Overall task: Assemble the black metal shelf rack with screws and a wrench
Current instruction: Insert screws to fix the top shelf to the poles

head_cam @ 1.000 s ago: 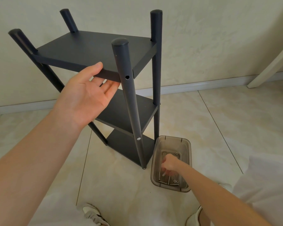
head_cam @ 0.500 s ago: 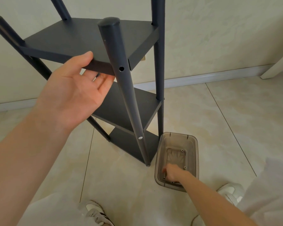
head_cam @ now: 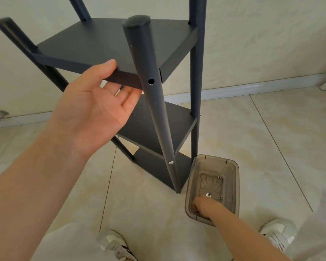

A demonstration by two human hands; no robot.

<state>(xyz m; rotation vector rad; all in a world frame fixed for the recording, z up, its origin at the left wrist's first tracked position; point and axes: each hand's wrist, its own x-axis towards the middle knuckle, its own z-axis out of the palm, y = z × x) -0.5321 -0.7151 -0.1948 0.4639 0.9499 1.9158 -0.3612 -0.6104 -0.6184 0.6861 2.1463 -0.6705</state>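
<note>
The black metal shelf rack (head_cam: 105,46) stands on the tiled floor with three shelves between round posts. My left hand (head_cam: 94,110) grips the front edge of the top shelf, thumb on top and fingers underneath. The near post (head_cam: 155,113) has an empty screw hole (head_cam: 151,81) at the top shelf and a silver screw (head_cam: 170,162) lower down. My right hand (head_cam: 203,206) reaches into the near left corner of a smoky plastic tray (head_cam: 235,178); its fingers are hidden behind the rim. Loose screws (head_cam: 219,177) lie on the tray's bottom.
The tray sits on the floor right beside the rack's near foot. My two white shoes (head_cam: 115,243) (head_cam: 277,232) are at the bottom of the view. A wall with a white baseboard (head_cam: 252,87) runs behind the rack, and a doorstop (head_cam: 2,114) sits at the left.
My right hand has slid from the tray's middle to its near left corner. My left hand keeps its hold on the top shelf. My view has dropped closer to the rack.
</note>
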